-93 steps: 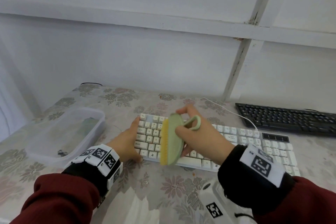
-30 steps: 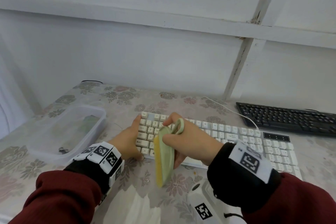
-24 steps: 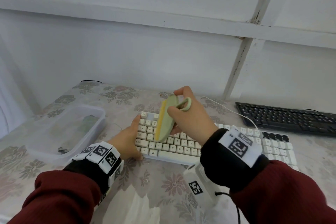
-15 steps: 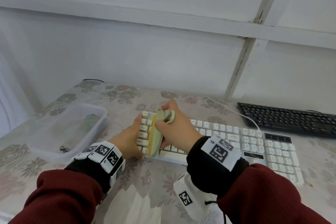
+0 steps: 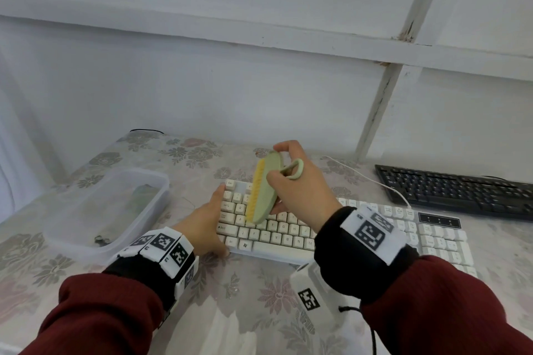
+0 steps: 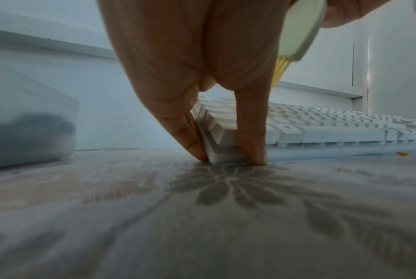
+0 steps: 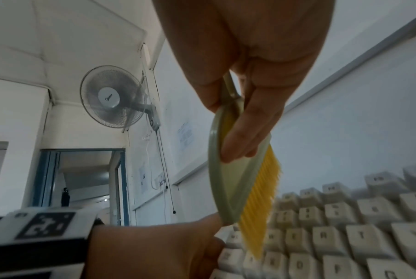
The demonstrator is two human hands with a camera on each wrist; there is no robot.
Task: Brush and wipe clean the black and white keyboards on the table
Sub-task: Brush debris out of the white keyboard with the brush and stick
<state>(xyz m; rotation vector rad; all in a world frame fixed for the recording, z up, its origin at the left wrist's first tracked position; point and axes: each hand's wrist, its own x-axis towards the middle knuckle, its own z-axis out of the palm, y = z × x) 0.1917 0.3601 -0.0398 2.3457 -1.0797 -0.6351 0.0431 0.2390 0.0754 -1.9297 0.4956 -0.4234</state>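
Observation:
A white keyboard (image 5: 288, 236) lies in the middle of the flowered table (image 5: 245, 297). A black keyboard (image 5: 455, 193) lies at the back right. My left hand (image 5: 202, 228) rests against the white keyboard's left end, and its straight fingers (image 6: 249, 132) brace the front-left corner (image 6: 223, 149). My right hand (image 5: 300, 190) grips a pale green brush (image 5: 264, 193) with yellow bristles (image 7: 257, 217). The brush is tilted over the left-hand keys (image 7: 345, 236), its lower bristle tips at the keycaps. The brush's green back (image 6: 299, 34) shows above my left hand.
A clear plastic container (image 5: 115, 204) with dark items inside stands left of the white keyboard. The keyboard's white cable (image 5: 360, 176) runs back toward the wall. A white tagged device (image 5: 311, 294) hangs under my right wrist. Small orange crumbs (image 6: 402, 153) lie by the keyboard's front edge.
My right hand has stroked the brush down over the left keys and now lifted it toward the keyboard's back edge. My left hand has stayed at the left end.

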